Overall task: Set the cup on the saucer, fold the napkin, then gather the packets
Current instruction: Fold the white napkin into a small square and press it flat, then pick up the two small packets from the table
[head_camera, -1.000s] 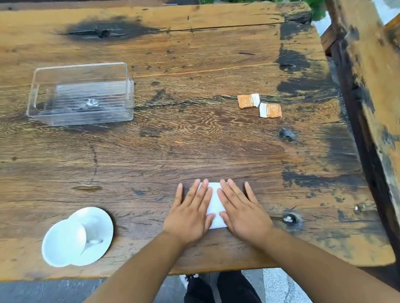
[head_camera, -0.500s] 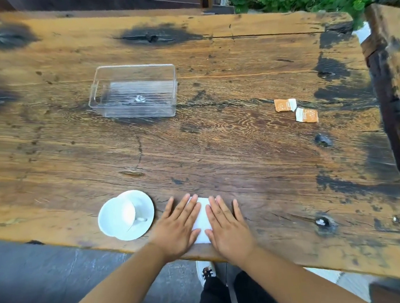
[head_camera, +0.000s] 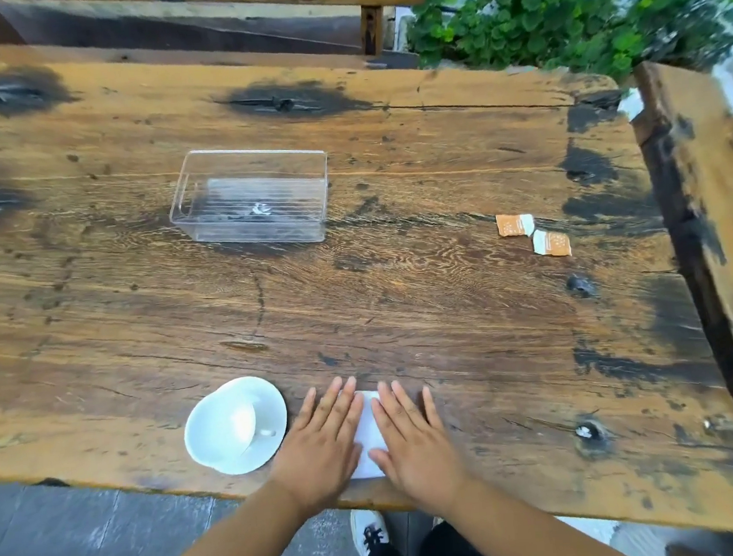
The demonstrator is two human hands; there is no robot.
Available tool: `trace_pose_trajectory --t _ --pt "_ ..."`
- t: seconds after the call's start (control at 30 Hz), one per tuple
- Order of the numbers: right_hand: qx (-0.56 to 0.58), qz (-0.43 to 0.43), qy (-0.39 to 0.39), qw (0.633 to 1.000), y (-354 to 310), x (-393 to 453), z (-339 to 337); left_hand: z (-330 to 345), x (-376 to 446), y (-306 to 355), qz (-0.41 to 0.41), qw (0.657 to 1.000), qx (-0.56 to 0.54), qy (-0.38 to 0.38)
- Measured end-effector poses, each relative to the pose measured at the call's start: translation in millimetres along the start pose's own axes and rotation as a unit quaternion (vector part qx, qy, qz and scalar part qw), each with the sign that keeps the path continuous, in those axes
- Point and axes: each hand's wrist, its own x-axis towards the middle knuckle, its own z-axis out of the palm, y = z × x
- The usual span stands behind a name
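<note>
While both hands [head_camera: 368,440] press flat, open, the napkin [head_camera: 366,431] seemingly nears the table [head_camera: 446,315] edge.

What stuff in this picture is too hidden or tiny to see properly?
- Napkin: head view, mostly under the left hand and right hand, so its folds and full shape stay hidden.
- Packets: head view, too small and far to read the print.
- Cup on the saucer: white on white, so its handle is hard to make out.
- Plant: blurred, cut off by the top edge.
</note>
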Motion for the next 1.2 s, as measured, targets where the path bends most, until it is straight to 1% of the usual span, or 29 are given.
trace_pose_trajectory --t 0.1,0.17,0.23,0.3,0.37,0.47,0.53,0.67,0.77,0.83,0.9,0.97,1.03,1.1,1.13,1.17,1.2 --pt "0.094 0.033 0.084 0.991 34 5 -23 -29 26 17 -0.019 0.995 -0.07 0.064" --pt "0.16 0.091 0.131 0.974 80 10 -42 -50 59 30 -0.024 0.985 -0.139 0.099" --pt "0.19 0.165 0.157 0.955 145 16 -60 -71 108 44 -0.046 0.967 -0.227 0.105" --pt "0.195 0.227 0.147 0.943 210 27 -74 -87 163 55 -0.077 0.951 -0.286 0.091" --pt "0.195 0.269 0.118 0.936 269 39 -83 -100 218 64 -0.106 0.942 -0.312 0.066" --pt "0.171 0.291 0.084 0.938 332 64 -90 -116 291 78 -0.136 0.937 -0.321 0.034" --pt "0.154 0.276 0.059 0.947 358 83 -89 -120 331 88 -0.146 0.937 -0.317 0.027" --pt "0.125 0.231 0.025 0.965 381 112 -79 -115 393 105 -0.125 0.965 -0.229 0.031" --pt "0.1 0.231 0.037 0.967 383 121 -71 -108 423 110 -0.089 0.982 -0.161 0.045" --pt "0.103 0.257 0.05 0.96 383 122 -70 -102 436 112 -0.063 0.993 -0.091 0.046" --pt "0.136 0.291 0.047 0.946 383 122 -71 -97 445 115 -0.046 0.998 -0.028 0.037" --pt "0.188 0.324 0.034 0.927 383 120 -73 -94 451 118 -0.041 0.999 -0.013 0.017" --pt "0.221 0.359 0.025 0.907 381 115 -76 -92 454 116 -0.052 0.998 -0.038 -0.018" --pt "0.26 0.388 0.03 0.884 377 109 -79 -92 447 107 -0.078 0.991 -0.105 -0.04" --pt "0.291 0.401 0.041 0.868 372 106 -80 -93 439 100 -0.096 0.982 -0.16 -0.037" --pt "0.331 0.411 0.058 0.847 365 105 -82 -95 428 92 -0.113 0.965 -0.233 -0.036" --pt "0.378 0.42 0.079 0.822 356 106 -86 -98 414 83 -0.128 0.942 -0.309 -0.034"
